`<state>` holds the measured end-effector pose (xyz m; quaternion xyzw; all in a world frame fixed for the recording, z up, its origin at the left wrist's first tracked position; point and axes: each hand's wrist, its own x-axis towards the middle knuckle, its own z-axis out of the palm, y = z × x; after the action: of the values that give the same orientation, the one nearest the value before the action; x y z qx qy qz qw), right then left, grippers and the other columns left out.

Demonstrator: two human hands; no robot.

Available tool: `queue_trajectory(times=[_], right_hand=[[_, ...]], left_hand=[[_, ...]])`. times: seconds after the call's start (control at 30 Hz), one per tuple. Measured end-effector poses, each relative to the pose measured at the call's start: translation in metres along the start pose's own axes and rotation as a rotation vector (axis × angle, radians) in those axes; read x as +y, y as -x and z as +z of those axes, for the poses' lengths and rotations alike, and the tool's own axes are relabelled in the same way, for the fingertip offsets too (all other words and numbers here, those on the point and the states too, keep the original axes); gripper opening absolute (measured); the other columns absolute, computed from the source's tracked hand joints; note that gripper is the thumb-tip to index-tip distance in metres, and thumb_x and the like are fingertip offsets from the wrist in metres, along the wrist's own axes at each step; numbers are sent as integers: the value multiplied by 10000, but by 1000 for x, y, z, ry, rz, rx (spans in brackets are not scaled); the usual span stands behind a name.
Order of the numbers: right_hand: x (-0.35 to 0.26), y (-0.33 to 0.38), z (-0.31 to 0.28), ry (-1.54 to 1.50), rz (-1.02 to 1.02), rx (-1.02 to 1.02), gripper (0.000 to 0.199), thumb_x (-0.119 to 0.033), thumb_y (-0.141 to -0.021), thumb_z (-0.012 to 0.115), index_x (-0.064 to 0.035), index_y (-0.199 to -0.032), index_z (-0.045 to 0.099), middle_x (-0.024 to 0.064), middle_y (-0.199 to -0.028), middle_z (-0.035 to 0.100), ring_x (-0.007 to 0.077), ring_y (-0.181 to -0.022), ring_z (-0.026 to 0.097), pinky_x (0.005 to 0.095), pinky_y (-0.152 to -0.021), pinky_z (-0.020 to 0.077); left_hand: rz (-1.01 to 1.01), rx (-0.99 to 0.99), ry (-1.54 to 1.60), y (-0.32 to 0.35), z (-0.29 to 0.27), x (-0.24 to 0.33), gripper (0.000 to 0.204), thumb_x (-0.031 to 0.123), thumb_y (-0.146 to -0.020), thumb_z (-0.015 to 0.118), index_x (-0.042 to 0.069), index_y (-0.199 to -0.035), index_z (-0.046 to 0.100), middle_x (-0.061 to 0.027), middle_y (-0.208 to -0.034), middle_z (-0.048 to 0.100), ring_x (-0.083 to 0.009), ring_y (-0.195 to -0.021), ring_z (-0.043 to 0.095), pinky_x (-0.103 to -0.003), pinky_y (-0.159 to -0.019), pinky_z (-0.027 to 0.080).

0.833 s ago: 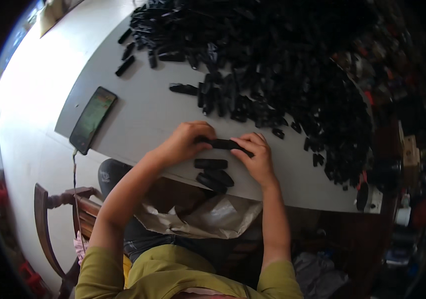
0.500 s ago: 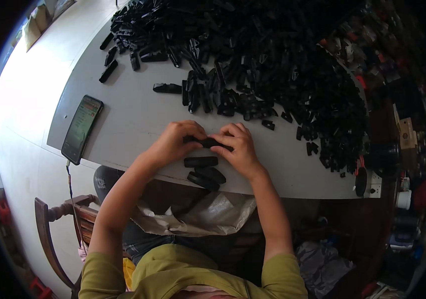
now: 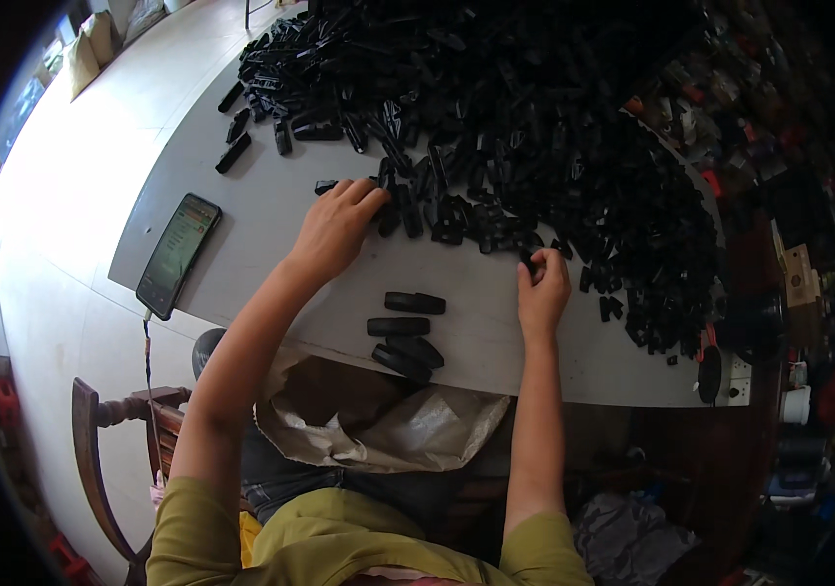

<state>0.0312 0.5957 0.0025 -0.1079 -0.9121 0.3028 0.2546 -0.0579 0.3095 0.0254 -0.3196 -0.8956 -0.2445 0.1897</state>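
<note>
Two hands work the near edge of the big heap of black plastic pieces [image 3: 535, 127] covering the far half of the grey table [image 3: 271, 225]. Your left hand [image 3: 337, 230] lies flat, fingers spread, fingertips touching pieces at the heap's near fringe. Your right hand [image 3: 543, 290] is curled shut around one small black piece [image 3: 529, 262] just beside the heap. Hands well apart. Between them, near the table's front edge, a short row of sorted black pieces [image 3: 407, 332] lies side by side. Phone [image 3: 179, 254] on the table's left, cable hanging. Crumpled bag [image 3: 388, 420] in your lap.
</note>
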Motion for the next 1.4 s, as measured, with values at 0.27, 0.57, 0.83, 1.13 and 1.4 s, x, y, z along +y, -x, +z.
queue_trajectory(times=[0.27, 0.57, 0.83, 1.13, 1.4], right_hand=[[-20, 11, 2, -552, 4, -261, 297, -3, -825, 687, 6, -1119, 648, 58, -1033, 644, 137, -854, 622, 244, -768, 499], [-44, 18, 10, 24, -307, -217, 236, -117, -755, 763, -18, -953, 681, 80, -852, 613, 248, -894, 593, 337, -774, 486], [-59, 7, 32, -381, -359, -323, 199, -109, -788, 742, 2, -939, 675, 85, -883, 635, 213, -806, 622, 283, -732, 486], [-57, 10, 27, -555, -122, -302, 190, -111, -819, 727, 17, -948, 671, 70, -878, 644, 168, -798, 617, 271, -718, 489], [-54, 6, 16, -353, -349, -428, 253, 7, -681, 758, 19, -924, 691, 103, -878, 645, 242, -853, 613, 317, -765, 479]], left_hand=[[-6, -86, 51, 20, -9, 12, 429, -19, -713, 609, 53, -1134, 571, -95, -1003, 563, -299, -953, 553, -394, -802, 483], [-264, -69, 726, 40, -7, 24, 373, -31, -744, 669, 19, -1106, 596, -127, -1000, 603, -251, -914, 632, -343, -801, 518], [-173, -158, 243, 27, -17, 42, 259, 111, -793, 689, 72, -1041, 624, -123, -963, 601, -315, -918, 591, -399, -770, 495], [-64, -301, 463, 20, -15, 40, 281, 25, -788, 664, 43, -1044, 550, -147, -940, 579, -347, -936, 589, -391, -790, 487], [-63, -305, 610, 28, 5, 25, 272, 11, -728, 722, 16, -962, 583, -125, -952, 599, -306, -854, 620, -367, -747, 503]])
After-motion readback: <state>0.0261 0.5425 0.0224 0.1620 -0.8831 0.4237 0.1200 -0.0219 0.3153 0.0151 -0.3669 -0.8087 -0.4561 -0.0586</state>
